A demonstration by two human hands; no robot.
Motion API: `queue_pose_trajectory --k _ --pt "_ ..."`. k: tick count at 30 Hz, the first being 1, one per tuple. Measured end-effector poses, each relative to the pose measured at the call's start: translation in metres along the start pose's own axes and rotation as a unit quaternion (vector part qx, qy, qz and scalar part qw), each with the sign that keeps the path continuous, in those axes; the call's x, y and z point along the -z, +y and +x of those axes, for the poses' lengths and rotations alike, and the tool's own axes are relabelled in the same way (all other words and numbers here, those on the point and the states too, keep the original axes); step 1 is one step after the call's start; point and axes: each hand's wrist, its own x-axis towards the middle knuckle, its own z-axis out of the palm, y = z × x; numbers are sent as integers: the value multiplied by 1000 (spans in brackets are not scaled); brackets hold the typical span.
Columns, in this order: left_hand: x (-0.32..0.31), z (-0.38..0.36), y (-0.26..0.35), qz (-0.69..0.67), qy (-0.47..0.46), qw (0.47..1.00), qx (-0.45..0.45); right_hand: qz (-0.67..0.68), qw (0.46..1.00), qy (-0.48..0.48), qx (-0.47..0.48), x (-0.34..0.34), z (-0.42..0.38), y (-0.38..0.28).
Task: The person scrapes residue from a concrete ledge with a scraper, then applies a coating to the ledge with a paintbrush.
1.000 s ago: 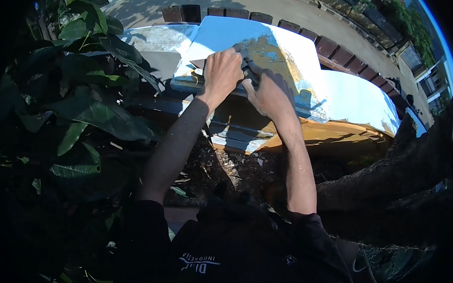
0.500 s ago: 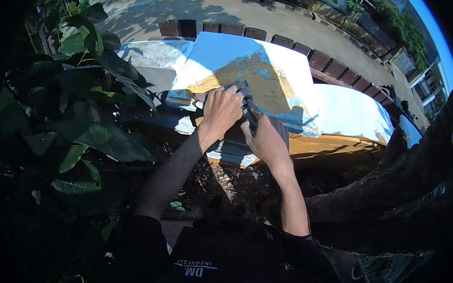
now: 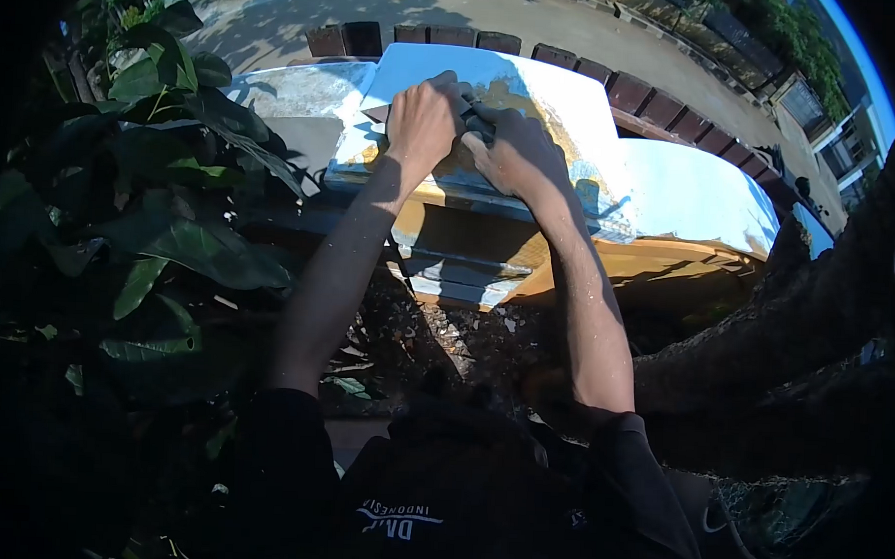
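My left hand [image 3: 426,118] is closed over what looks like a piece of dark sandpaper [image 3: 377,112], pressed to a painted panel [image 3: 562,98]. A flap of it sticks out left of the knuckles. My right hand [image 3: 516,154] is closed beside it, its fingers meeting the left hand's on the same dark piece. Much of the piece is hidden under my fingers. The panel is white and pale blue, with a worn yellow-brown patch [image 3: 503,94] where the paint is gone. Its front face, below my hands, is orange-brown and lies in shade.
Large leaves [image 3: 192,251] crowd the left side. A thick tree trunk [image 3: 760,359] slants across the right. Behind the panel runs a row of dark brown fence slats [image 3: 451,36], with a paved road [image 3: 378,6] beyond. Debris [image 3: 455,339] covers the ground below.
Both hands have slid together away from me, up the panel towards its far edge, still on the dark piece. More of the shaded front face shows below them.
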Motion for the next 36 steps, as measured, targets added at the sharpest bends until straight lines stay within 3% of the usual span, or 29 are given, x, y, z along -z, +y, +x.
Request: queue_pose_trajectory --k 1,2,3,4,5,6,8,10,12,13,14,18,20,23,25,27,30,31,34,36 --pt "17 11 6 -8 -23 1000 5 -4 1000 -4 -1 2 -5 -3" --pt "32 2 22 -23 -91 993 67 -7 1000 -7 -4 4 -12 -4" --pt "33 -18 32 -23 14 999 -17 -1 1000 -3 1 0 -33 0" --pt "25 -26 32 -18 123 987 -102 -27 992 97 80 -15 -34 13" --pt "21 -26 29 -35 114 988 -96 -67 966 201 149 -30 -36 25" --pt "18 -25 26 -51 106 989 -89 -46 978 168 116 -30 -41 21" --pt "29 -11 27 -58 -9 998 -13 34 996 -79 -7 7 -15 17" --pt "24 -10 32 -36 -38 999 -12 65 994 -87 -12 19 -10 24" --pt "27 -20 44 -26 -45 999 -10 36 997 30 60 -1 -47 35" --pt "28 -37 52 -51 -49 997 -18 36 999 8 -1 5 -72 24" --pt "16 -54 56 -73 17 995 -73 23 993 94 71 -15 -88 42" --pt "11 -42 68 8 -98 994 -46 34 997 -8 -69 9 -89 25" --pt "11 -8 61 -121 14 992 -46 34 997 -13 -72 15 -49 33" --pt "0 -9 59 -107 2 993 -58 12 996 -31 -82 28 -45 29" --pt "-1 -35 65 -41 -25 996 -76 -4 999 25 -38 9 -77 34" --pt "-8 -39 64 -87 38 991 -93 -25 990 130 36 -22 -85 49" --pt "0 -9 53 -78 35 994 -70 22 999 18 -17 -1 -35 46" --pt "20 16 57 -87 -18 995 -35 41 998 3 -51 13 -22 32" --pt "2 8 52 -66 37 994 -76 -12 998 -9 -64 23 -29 23" --pt "-7 -28 55 -47 11 994 -94 -18 999 33 -33 0 -62 34"
